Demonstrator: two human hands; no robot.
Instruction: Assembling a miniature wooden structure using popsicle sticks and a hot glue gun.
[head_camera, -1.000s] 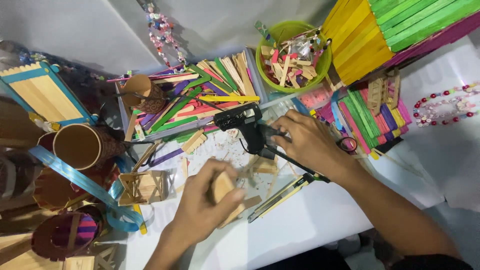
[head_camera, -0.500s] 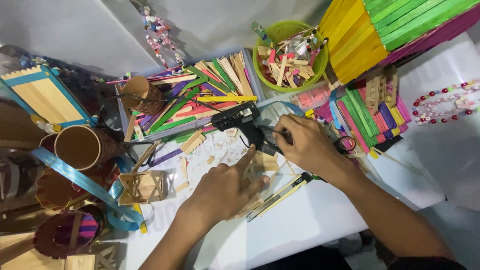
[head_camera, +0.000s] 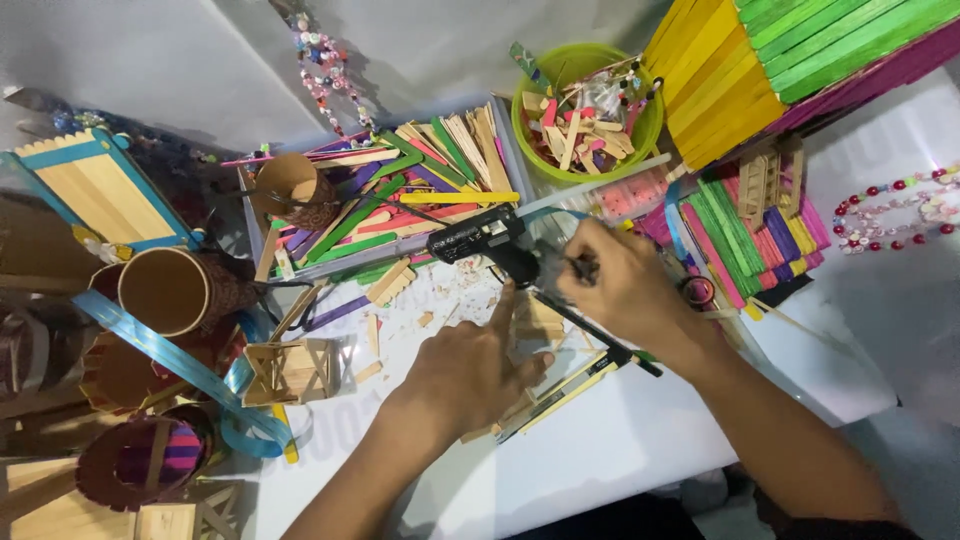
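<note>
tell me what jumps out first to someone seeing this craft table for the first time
At the centre, the right hand grips a black glue gun while the left hand presses on a small wooden piece on the white table. Behind them lies a tray of coloured craft sticks, with a green bowl of wooden bits to its right. At top right sits a big yellow, green and purple stick structure.
</note>
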